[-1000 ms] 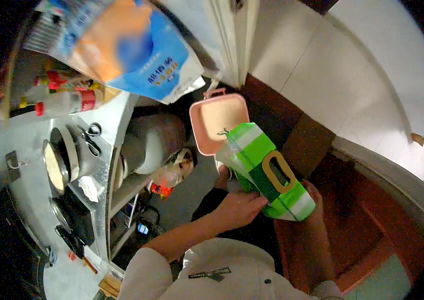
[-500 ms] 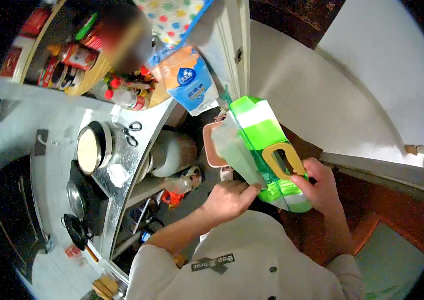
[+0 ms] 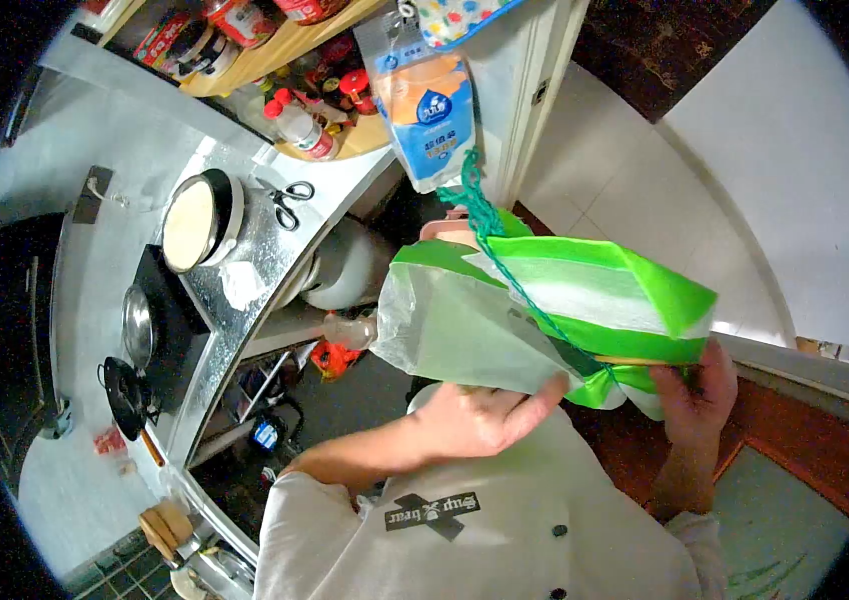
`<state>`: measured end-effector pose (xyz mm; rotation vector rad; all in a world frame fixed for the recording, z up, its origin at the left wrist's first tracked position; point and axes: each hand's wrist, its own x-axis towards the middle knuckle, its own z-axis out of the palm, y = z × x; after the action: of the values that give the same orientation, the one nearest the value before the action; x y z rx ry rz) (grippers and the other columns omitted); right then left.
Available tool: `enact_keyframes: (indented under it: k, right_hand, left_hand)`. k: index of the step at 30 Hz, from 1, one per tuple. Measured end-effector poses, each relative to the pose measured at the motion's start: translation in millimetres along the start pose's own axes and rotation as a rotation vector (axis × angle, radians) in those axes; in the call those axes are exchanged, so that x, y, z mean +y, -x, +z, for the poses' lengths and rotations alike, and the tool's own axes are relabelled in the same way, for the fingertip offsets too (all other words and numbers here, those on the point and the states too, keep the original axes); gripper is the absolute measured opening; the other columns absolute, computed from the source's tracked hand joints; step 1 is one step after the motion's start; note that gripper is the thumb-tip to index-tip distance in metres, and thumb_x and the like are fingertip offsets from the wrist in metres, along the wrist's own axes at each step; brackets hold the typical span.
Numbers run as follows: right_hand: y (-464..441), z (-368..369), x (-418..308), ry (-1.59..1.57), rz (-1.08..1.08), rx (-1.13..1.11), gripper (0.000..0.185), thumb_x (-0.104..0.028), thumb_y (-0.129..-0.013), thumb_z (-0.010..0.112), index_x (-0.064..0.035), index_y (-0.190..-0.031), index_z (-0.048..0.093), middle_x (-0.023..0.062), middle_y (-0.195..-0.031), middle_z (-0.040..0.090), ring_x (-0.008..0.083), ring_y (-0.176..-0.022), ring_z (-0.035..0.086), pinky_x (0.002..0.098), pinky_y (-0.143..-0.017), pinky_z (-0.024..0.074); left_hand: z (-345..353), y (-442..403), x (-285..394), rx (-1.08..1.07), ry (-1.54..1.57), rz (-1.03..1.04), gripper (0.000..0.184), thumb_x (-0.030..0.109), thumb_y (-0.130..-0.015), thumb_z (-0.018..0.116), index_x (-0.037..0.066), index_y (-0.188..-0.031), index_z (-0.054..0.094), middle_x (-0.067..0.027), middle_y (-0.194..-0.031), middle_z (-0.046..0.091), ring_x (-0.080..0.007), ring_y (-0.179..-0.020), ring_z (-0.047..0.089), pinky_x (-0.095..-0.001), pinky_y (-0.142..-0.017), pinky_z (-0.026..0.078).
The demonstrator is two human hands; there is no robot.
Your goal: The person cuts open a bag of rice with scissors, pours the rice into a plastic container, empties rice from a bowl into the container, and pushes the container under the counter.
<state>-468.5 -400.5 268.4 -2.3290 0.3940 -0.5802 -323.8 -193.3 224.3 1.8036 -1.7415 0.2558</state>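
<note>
A green and white bag (image 3: pixel 585 290) with a translucent inner liner (image 3: pixel 465 320) is held in front of the body. My left hand (image 3: pixel 485 415) pinches the liner's lower edge, thumb stretched along it. At the bag's right end, my right hand (image 3: pixel 697 390) grips it near the tan handle (image 3: pixel 635 360), which shows only as a thin edge. A dark green string (image 3: pixel 480 205) hangs off the bag's upper side and runs across it. Behind the bag, a pink container (image 3: pixel 450 232) is mostly hidden. What the bag holds cannot be seen.
To the left, a counter carries scissors (image 3: pixel 290 203), a round pan (image 3: pixel 192 222), a glass lid (image 3: pixel 139 325) and a black pan (image 3: pixel 125 398). Bottles (image 3: pixel 303 130) and jars fill the wooden shelves above. A blue and orange packet (image 3: pixel 432 115) hangs by the door frame (image 3: pixel 545 95).
The bag has been raised and turned, so its handle is now edge-on and its liner spreads toward the left. Both hands kept hold, and the view has shifted, uncovering more of the counter.
</note>
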Motion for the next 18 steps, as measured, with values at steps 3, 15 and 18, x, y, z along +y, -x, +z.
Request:
enact_keyframes:
  k: [3, 15, 18]
  right_hand:
    - [9.3, 2.3, -0.7, 0.046, -0.041, 0.04, 0.021, -0.014, -0.071, 0.068, -0.0061, -0.089, 0.059, 0.0106, -0.08, 0.063, 0.0306, -0.071, 0.062, 0.0381, -0.064, 0.0469]
    - [6.8, 35.6, -17.7, -0.363, 0.008, -0.064, 0.021, -0.018, -0.08, 0.062, -0.0024, -0.093, 0.057, 0.0133, -0.081, 0.061, 0.0279, -0.071, 0.062, 0.0352, -0.067, 0.0489]
    - [6.4, 41.1, -8.1, -0.088, 0.203, -0.27, 0.024, -0.011, -0.081, 0.065, -0.0012, -0.102, 0.058, 0.0142, -0.091, 0.063, 0.029, -0.086, 0.063, 0.0349, -0.078, 0.0486]
  left_hand:
    - [-4.4, 6.5, 6.2, 0.077, -0.032, 0.024, 0.039, 0.012, -0.064, 0.059, 0.006, -0.103, 0.063, -0.0057, -0.077, 0.065, -0.0178, -0.071, 0.064, -0.0353, -0.067, 0.054]
    - [-17.6, 42.0, 26.8, 0.02, -0.052, -0.065, 0.036, 0.014, -0.07, 0.058, 0.004, -0.104, 0.061, -0.002, -0.073, 0.059, -0.011, -0.062, 0.058, -0.0253, -0.056, 0.049]
    - [-10.3, 51.6, 19.8, -0.159, 0.029, -0.159, 0.036, 0.014, -0.072, 0.055, 0.002, -0.106, 0.059, -0.0018, -0.067, 0.052, -0.0137, -0.057, 0.056, -0.0266, -0.05, 0.046]
